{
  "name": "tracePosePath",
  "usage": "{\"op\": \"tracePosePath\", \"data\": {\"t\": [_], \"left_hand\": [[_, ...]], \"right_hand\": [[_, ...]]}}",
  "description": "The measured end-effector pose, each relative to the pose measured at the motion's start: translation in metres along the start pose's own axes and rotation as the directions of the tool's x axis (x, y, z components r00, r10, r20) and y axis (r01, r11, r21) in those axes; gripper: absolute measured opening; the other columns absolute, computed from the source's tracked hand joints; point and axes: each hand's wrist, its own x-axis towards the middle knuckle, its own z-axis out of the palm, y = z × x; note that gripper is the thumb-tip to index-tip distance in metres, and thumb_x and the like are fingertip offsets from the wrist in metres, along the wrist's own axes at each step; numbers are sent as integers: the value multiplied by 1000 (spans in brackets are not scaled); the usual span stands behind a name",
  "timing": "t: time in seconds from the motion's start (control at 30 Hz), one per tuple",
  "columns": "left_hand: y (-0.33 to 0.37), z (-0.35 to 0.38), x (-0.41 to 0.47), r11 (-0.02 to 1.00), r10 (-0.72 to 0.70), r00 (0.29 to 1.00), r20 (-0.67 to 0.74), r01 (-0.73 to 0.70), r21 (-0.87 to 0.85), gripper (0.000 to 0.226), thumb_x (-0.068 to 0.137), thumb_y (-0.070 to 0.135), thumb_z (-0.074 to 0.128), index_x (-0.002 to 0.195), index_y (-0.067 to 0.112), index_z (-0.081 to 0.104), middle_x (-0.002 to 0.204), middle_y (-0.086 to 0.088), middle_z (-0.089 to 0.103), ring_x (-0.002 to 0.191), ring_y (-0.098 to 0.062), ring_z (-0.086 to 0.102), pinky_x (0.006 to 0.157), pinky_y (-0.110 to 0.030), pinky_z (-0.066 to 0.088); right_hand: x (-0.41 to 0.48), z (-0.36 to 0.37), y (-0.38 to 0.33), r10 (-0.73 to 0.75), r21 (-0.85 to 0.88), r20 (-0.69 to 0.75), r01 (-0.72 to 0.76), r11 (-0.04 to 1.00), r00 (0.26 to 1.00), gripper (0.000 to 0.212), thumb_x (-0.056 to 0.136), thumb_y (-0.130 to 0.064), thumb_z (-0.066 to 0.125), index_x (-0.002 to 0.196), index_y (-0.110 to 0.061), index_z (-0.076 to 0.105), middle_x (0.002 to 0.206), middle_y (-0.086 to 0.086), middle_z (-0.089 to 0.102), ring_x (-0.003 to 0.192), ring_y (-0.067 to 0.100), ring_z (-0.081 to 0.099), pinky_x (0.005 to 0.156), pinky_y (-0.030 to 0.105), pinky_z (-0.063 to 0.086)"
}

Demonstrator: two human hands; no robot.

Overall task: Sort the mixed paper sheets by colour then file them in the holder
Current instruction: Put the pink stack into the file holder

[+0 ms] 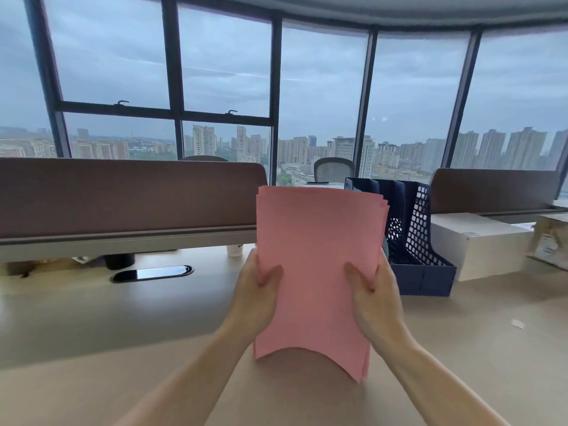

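Note:
A stack of pink paper sheets stands upright in front of me, its bottom edge bowed on the beige desk. My left hand grips the stack's left edge, thumb on the front. My right hand grips the right edge the same way. The sheets' top edges are slightly fanned. Behind and to the right stands the dark blue mesh file holder, partly hidden by the stack; something light blue shows in its left slot.
A white box sits right of the holder, with a cardboard item beyond it. A white paper cup and a black cable hatch lie at the back left, under a brown partition. A paper scrap lies at right.

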Motion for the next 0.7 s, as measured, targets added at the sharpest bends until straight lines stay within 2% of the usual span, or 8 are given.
{"op": "tracePosePath", "data": {"t": [0.13,0.2,0.3,0.4,0.5,0.57,0.63,0.7], "left_hand": [[19,-9,19,982,174,983,-63,-169,82,25,98,5,54,112,27,55,98,11,70,91,-9,68,77,-26,55],[16,-14,16,992,127,990,-60,-126,22,29,98,9,59,115,31,50,100,15,69,96,-10,69,79,-29,57],[-2,-19,3,999,9,1000,-22,-10,-42,56,94,10,67,136,34,38,115,13,67,105,-11,69,85,-35,59],[-6,-22,12,997,35,999,-35,-37,-63,75,90,12,74,147,35,31,123,4,67,104,-13,71,82,-38,61],[1,-16,20,998,67,996,-57,-66,16,54,88,8,73,133,28,49,114,5,71,100,-11,71,80,-31,60],[5,-8,18,984,146,987,-70,-138,110,43,88,5,68,123,27,55,107,11,70,99,-11,69,84,-36,59],[13,1,16,960,247,967,-62,-236,151,45,91,2,62,124,30,51,106,13,67,100,-11,66,88,-39,56],[19,4,21,957,275,958,-84,-265,115,54,92,5,59,129,39,39,115,12,62,107,-13,64,92,-41,54]], "right_hand": [[22,0,-29,-102,75,-48,105,992,994,33,93,-14,67,108,-39,52,97,-20,69,89,4,69,81,35,58],[25,-2,-28,-46,99,-23,48,994,999,37,89,-22,74,116,-32,49,98,-17,70,89,7,71,80,38,59],[6,1,-4,129,43,5,-129,991,992,52,80,-33,81,118,-35,45,98,-17,69,88,8,71,83,48,59],[5,-1,7,191,78,-35,-188,979,981,50,75,-35,83,112,-37,49,96,-10,72,87,14,72,80,54,59],[15,2,1,99,-8,-29,-99,995,995,32,81,-16,73,103,-33,58,93,-9,71,85,14,71,79,50,59],[14,8,-3,21,-71,-1,-21,997,1000,35,85,-3,65,107,-29,58,91,-14,70,85,9,69,77,39,60],[16,13,-10,-41,-84,-5,40,996,999,33,90,-1,61,112,-25,54,92,-15,68,85,5,68,77,32,58],[22,11,-16,-80,-71,-47,76,995,996,33,93,-4,61,116,-25,49,96,-15,67,86,5,67,79,33,57]]}}
